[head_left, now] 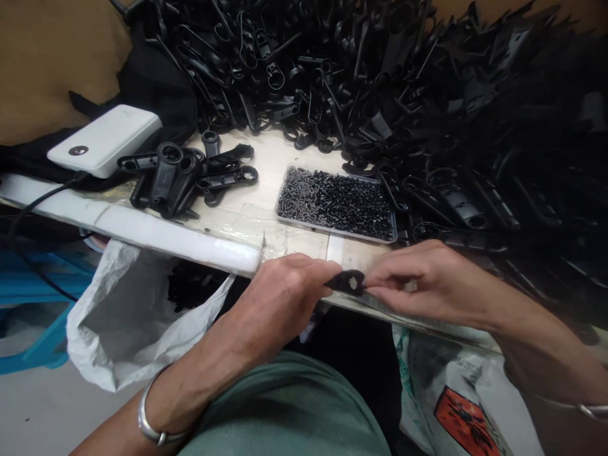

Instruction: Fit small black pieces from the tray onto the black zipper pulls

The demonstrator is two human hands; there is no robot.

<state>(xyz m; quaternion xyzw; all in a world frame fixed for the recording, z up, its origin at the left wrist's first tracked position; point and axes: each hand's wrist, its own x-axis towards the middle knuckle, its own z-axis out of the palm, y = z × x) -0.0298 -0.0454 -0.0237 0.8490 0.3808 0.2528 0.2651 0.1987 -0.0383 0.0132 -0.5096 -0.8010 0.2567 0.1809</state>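
Beyond the green shirt (285,405), the left hand (292,285) grips a black ringed part (340,284) over the surface's (268,145) front edge, apparently steadying it for the right hand (439,278), fingertips pinched together at its end, tray (332,230) near, presumably for easy reach.

No wording can be read. At 10 o'clock, a white rounded-rectangular plastic device (116,136) bears a dark oval display (78,151), its lit mark unclear. At 5 o'clock, a white plastic sack (425,380) carries a red panel (449,405) with a black emblem (471,423); adjoining print is illegible.
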